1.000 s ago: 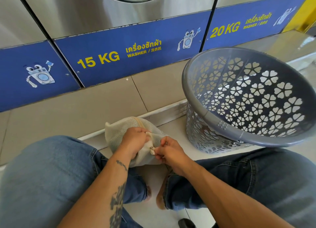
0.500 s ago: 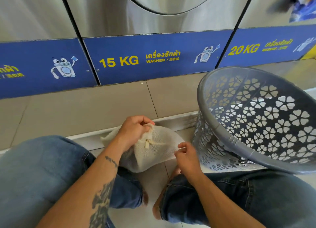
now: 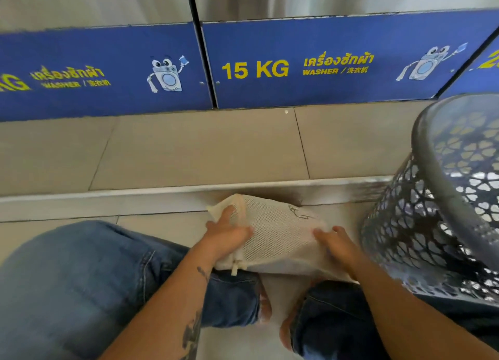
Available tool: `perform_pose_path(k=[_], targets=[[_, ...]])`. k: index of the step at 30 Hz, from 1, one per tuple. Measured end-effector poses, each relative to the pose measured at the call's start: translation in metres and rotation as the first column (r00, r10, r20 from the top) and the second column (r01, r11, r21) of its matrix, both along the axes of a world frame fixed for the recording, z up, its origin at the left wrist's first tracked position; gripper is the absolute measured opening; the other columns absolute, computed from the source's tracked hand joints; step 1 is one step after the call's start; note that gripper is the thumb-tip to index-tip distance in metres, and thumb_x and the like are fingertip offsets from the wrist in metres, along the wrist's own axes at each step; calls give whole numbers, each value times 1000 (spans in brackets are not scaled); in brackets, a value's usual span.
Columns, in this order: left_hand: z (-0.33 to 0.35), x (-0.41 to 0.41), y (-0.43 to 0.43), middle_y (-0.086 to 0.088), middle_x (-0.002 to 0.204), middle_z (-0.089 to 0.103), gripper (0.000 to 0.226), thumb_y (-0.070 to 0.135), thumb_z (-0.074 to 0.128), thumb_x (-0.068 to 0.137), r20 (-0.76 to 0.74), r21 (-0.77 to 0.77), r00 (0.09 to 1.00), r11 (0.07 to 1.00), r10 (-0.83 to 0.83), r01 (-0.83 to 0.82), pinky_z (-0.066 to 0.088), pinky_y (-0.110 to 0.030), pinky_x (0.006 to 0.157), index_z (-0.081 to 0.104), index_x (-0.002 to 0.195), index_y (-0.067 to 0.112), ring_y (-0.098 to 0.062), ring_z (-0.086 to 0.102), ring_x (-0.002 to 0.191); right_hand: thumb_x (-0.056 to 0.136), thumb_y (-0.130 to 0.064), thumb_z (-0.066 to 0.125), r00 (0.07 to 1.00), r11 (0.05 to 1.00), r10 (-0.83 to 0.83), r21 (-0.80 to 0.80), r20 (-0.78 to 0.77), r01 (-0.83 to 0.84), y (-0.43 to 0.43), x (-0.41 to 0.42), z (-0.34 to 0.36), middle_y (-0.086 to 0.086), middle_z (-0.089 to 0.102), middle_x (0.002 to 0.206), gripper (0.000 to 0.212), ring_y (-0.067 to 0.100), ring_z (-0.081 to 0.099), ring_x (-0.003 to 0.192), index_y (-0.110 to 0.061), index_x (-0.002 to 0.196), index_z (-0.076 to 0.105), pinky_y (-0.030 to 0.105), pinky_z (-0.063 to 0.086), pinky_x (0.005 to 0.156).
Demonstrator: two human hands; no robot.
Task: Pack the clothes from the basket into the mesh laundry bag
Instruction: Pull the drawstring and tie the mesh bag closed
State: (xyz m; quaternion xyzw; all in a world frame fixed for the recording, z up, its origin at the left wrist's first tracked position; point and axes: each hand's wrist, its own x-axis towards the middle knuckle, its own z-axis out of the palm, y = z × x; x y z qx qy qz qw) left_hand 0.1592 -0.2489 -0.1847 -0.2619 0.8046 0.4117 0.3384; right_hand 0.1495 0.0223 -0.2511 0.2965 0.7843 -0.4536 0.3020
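A cream mesh laundry bag [image 3: 275, 234], filled and bulging, lies on the tiled floor between my knees. My left hand [image 3: 226, 234] rests on its left end with fingers spread over the mesh, near the zipper pull at the lower left corner. My right hand [image 3: 336, 245] presses flat on the bag's right end, fingers apart. A grey plastic basket [image 3: 429, 170] with flower-shaped holes stands tilted at the right, close to my right hand. No clothes show inside it from here.
A low tiled step [image 3: 199, 149] runs across in front of the bag, below blue washer panels [image 3: 310, 62] marked 15 KG. My jeans-clad knees [image 3: 81, 278] frame the bag on both sides, and bare feet sit beneath it.
The bag has been laid flatter on the floor. My left hand let go of the zipper end and now lies on the mesh; my right hand moved onto the bag. The view shifted right.
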Motion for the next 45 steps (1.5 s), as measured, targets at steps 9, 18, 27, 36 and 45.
perform_pose_path(k=[9,18,27,36,45], targets=[[1,-9,13,11,132,53,70,10,51,84,-103,137,995,990,-6,21,41,-29,93,34,146,37,-15,51,112,84,-52,67,992,996,92,27,-87,-89,-5,5,0,6,37,158,85,34,43,137,-36,156,24,53,37,113],[61,9,6,7,116,67,54,4,40,89,-326,254,929,963,172,-89,54,-34,85,63,119,43,-18,62,101,96,-31,61,815,943,302,281,-494,-179,-23,13,106,4,51,148,63,30,50,132,-32,153,35,43,43,106],[200,-23,-65,20,106,63,47,6,43,95,-681,193,722,981,118,21,46,-29,87,63,115,44,-12,58,103,97,-27,60,539,958,274,274,-797,-82,-90,-21,208,11,62,138,68,39,60,118,-43,155,27,37,46,94],[185,-109,-93,18,110,58,57,2,37,97,-707,38,704,990,-68,134,43,-21,76,50,133,44,-3,53,95,101,-18,49,467,822,560,530,-684,-209,-103,-122,209,14,63,132,69,36,61,110,-48,155,20,45,50,95],[3,-186,-82,6,162,12,91,38,57,86,-338,-2,938,997,-79,84,27,-44,115,-7,151,44,-27,25,145,90,-55,56,697,734,655,463,-291,-496,-95,-203,71,23,33,141,83,48,46,126,-63,144,-7,54,41,108]])
